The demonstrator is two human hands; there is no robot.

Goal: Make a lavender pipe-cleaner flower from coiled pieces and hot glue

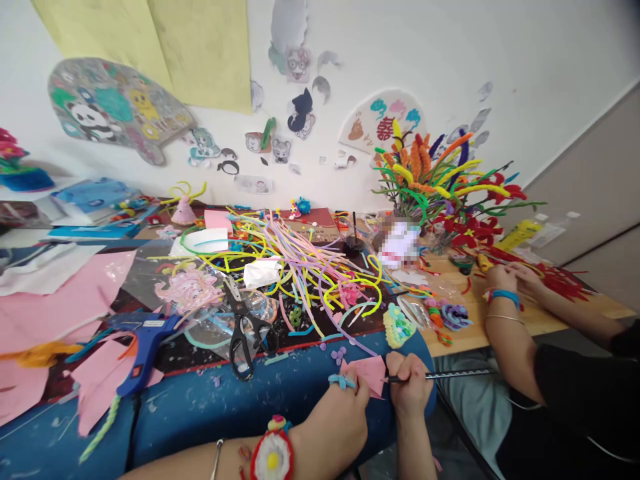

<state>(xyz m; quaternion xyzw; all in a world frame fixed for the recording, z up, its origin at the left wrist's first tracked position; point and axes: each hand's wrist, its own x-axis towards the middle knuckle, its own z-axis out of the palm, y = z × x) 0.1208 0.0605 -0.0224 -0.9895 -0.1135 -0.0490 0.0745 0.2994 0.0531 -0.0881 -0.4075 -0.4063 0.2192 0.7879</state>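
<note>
Near the bottom centre, my left hand (340, 417) pinches a small piece of pink paper (367, 375) by its left side. A light blue fuzzy ring sits on one of its fingers. Closed around a black patterned pencil (457, 375) is my right hand (411, 387), and the pencil's tip points left at the pink paper's right edge. Purple pom-poms (339, 355) lie on the blue surface just beyond the paper. A green and yellow fuzzy piece (399, 325) rests above my right hand.
Black scissors (245, 330) and a blue glue gun (150, 347) lie left. Tangled pipe cleaners (305, 267) cover the middle. A fuzzy bouquet (430, 173) stands at the back right. Another person's hands (507, 277) are at the wooden table (480, 333) on the right.
</note>
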